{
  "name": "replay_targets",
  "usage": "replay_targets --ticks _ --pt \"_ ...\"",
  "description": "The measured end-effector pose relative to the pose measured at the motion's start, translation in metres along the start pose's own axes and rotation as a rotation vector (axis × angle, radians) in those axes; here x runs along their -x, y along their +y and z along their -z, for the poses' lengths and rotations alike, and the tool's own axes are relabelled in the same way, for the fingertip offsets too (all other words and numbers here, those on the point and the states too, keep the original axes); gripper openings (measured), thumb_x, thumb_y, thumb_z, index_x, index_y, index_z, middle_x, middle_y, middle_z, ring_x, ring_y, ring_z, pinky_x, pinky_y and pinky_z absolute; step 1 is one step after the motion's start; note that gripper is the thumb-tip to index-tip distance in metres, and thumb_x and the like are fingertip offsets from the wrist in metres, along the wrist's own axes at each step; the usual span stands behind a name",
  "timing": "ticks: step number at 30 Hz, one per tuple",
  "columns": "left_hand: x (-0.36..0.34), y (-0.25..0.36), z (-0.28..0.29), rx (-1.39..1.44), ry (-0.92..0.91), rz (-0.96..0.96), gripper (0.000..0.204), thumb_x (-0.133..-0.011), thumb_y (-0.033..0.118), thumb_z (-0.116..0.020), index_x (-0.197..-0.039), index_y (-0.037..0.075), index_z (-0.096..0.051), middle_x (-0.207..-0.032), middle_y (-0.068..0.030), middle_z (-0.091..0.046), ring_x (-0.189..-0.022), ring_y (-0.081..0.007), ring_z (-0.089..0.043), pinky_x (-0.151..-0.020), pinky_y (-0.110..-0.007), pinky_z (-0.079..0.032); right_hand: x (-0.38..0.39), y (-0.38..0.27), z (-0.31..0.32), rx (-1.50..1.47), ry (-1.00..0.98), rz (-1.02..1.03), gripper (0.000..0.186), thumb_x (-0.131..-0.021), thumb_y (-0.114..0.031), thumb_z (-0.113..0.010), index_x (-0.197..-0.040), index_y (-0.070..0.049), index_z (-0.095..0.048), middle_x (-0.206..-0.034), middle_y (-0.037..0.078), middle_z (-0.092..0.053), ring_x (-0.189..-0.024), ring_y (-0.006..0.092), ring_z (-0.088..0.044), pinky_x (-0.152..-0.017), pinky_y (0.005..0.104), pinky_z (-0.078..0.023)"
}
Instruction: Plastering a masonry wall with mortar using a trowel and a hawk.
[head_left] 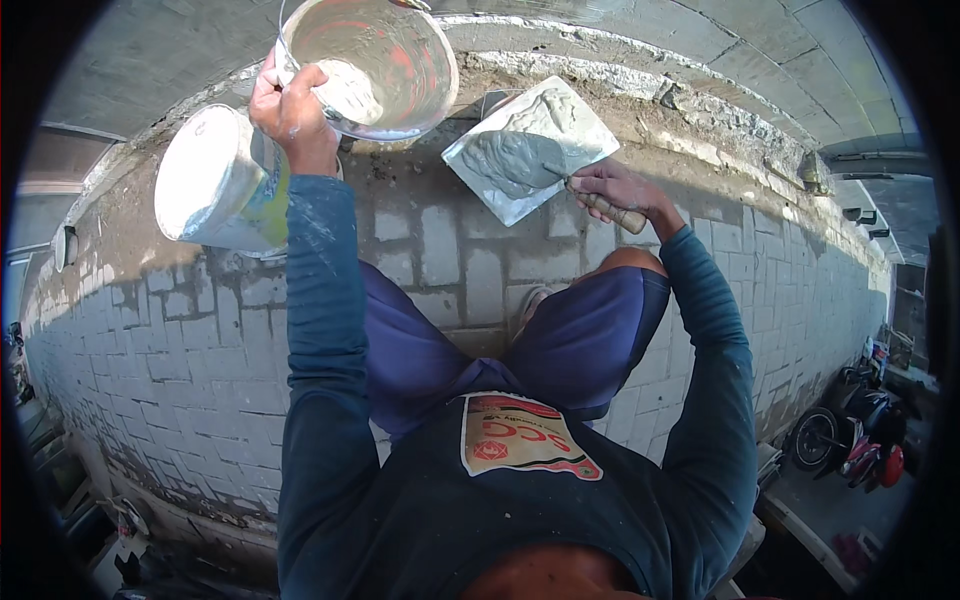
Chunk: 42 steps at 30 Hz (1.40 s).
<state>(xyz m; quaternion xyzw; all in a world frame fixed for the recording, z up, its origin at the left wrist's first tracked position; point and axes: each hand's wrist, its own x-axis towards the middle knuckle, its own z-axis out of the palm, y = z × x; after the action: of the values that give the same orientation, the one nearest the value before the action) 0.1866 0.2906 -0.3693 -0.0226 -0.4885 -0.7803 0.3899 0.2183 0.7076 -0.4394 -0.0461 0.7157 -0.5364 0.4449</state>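
My left hand (292, 112) grips the rim of a tilted bucket (425, 65), its mouth turned toward me. Pale wet mortar (348, 92) lies inside it, low on the wall near my fingers. My right hand (622, 192) is closed around the wooden handle of a trowel (628, 217). The trowel's grey, mortar-smeared blade is over a square pale board (512, 208), and I cannot tell whether it touches the mortar there. Thick wet mortar (560, 103) covers much of the board, which rests on the ground in front of me.
A second bucket (240, 185), pale and whitish on top, stands left of my left forearm. Grey paving blocks (480, 290) lie under me. Beyond the board runs a strip of dirt along a grey wall (640, 40). A motorbike (850, 435) is parked at the lower right.
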Motion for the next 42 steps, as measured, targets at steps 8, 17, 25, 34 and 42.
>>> replay_targets --ticks 8,17,25,34,42 --pt "-0.001 -0.001 0.006 -0.066 0.014 -0.023 0.051 -0.062 -0.017 -0.055 -0.113 -0.016 -0.062 -0.116 -0.0201 -0.067 -0.097 -0.0244 -0.068 -0.086 -0.033 -0.054 0.042 -0.038 -0.026 0.977 0.302 0.322 0.032 -0.094 -0.022 -0.058 -0.106 0.007 -0.061 -0.088 0.024 -0.064 -0.085 0.0395 -0.064 -0.078 0.0446 -0.05" --pt "0.006 0.013 -0.007 -0.161 0.023 0.032 0.056 -0.065 -0.015 -0.057 -0.12 -0.015 -0.059 -0.116 -0.0177 -0.067 -0.102 -0.0224 -0.066 -0.092 -0.031 -0.05 0.027 0.041 -0.008 0.961 0.594 0.414 0.041 -0.093 -0.02 -0.06 -0.125 0.005 -0.053 -0.105 0.028 -0.063 -0.095 0.0457 -0.061 -0.083 0.0486 -0.049" --pt "0.008 0.012 -0.003 -0.177 -0.029 0.049 0.06 -0.066 -0.014 -0.056 -0.125 -0.013 -0.057 -0.114 -0.0161 -0.068 -0.101 -0.0206 -0.066 -0.091 -0.031 -0.051 0.02 0.064 -0.005 0.904 0.741 0.557 0.04 -0.093 -0.019 -0.057 -0.127 0.003 -0.051 -0.104 0.026 -0.062 -0.094 0.0451 -0.062 -0.079 0.0505 -0.05" --pt "0.014 0.007 -0.013 -0.152 -0.18 0.02 0.049 -0.065 -0.009 -0.055 -0.112 -0.013 -0.062 -0.12 -0.0175 -0.065 -0.103 -0.0193 -0.064 -0.094 -0.032 -0.049 0.037 0.021 0.0 0.923 0.672 0.441 0.034 -0.094 -0.018 -0.056 -0.119 0.004 -0.054 -0.094 0.025 -0.064 -0.09 0.0451 -0.061 -0.079 0.0511 -0.048" --pt "0.031 0.021 -0.035 -0.232 -0.436 0.007 0.011 -0.061 -0.007 -0.058 -0.07 -0.001 -0.055 -0.124 -0.0221 -0.064 -0.109 -0.0213 -0.063 -0.097 -0.032 -0.046 0.031 -0.121 -0.054 1.236 0.587 0.475 0.021 -0.09 -0.015 -0.053 -0.098 0.004 -0.059 -0.086 0.024 -0.064 -0.085 0.0406 -0.064 -0.076 0.0488 -0.051"
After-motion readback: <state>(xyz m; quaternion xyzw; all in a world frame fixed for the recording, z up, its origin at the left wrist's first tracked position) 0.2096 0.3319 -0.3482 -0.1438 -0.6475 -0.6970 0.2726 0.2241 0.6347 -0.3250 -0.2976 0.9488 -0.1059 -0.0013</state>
